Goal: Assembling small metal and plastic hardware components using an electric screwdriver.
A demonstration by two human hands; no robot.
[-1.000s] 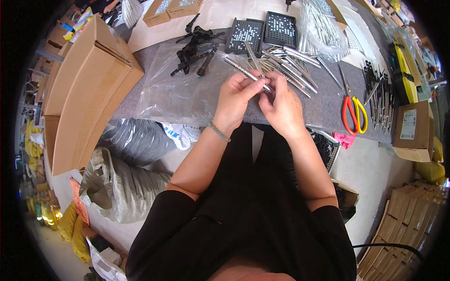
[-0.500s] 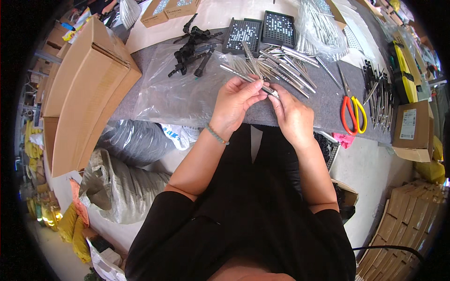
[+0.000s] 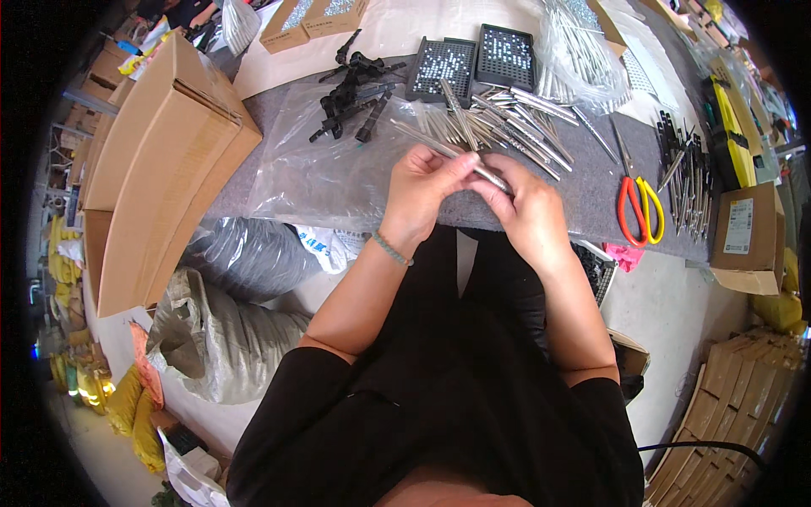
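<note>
now both hands meet at the centre of the frame, over the near edge of the grey felt table mat (image 3: pixel 591 190). the left hand (image 3: pixel 422 190) pinches a slim metal rod (image 3: pixel 473 165) between thumb and fingertips, and the right hand (image 3: pixel 528 211) closes its fingers on the same rod's lower right end, so the piece lies slanted between them, from upper left down to right. compared with a second ago the hands sit closer together and the right has slid in along the rod; half a second ago they were already nearly like this, so the motion looks small, a fine fitting or twisting rather than a reach. i judge the work on this one rod to be mid-step, not finished.

just above the hands lies the loose pile of metal rods (image 3: pixel 507 118), with two black perforated trays (image 3: pixel 473 59) above it. black plastic parts (image 3: pixel 355 93) sit on a clear plastic sheet (image 3: pixel 321 169) at upper left, beside a large cardboard box (image 3: pixel 160 160). red and yellow scissors (image 3: pixel 638 207) lie at right.
</note>
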